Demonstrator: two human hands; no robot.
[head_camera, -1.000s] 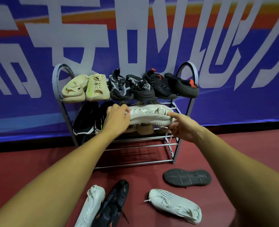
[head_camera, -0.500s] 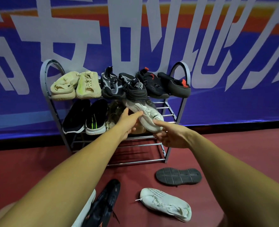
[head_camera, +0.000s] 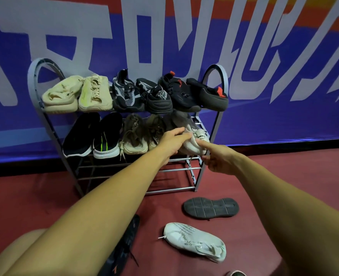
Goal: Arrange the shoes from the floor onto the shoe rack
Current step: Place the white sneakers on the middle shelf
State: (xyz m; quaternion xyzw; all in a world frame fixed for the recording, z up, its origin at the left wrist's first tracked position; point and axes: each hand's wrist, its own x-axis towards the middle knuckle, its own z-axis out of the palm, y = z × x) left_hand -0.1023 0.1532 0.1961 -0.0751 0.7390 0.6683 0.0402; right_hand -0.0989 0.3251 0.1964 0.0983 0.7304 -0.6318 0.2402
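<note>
Our left hand (head_camera: 173, 143) reaches forward on a straight arm to the middle shelf of the shoe rack (head_camera: 214, 124), fingers loosely extended and resting on the white sneaker (head_camera: 194, 142) at that shelf's right end, not clasping it. Our right hand (head_camera: 218, 159) comes in from the rack's right side, index finger stretched out to touch the sneaker's heel, the other fingers curled under. On the floor in front of the rack lie a second white sneaker (head_camera: 196, 241) and an upturned black shoe (head_camera: 211, 207).
</note>
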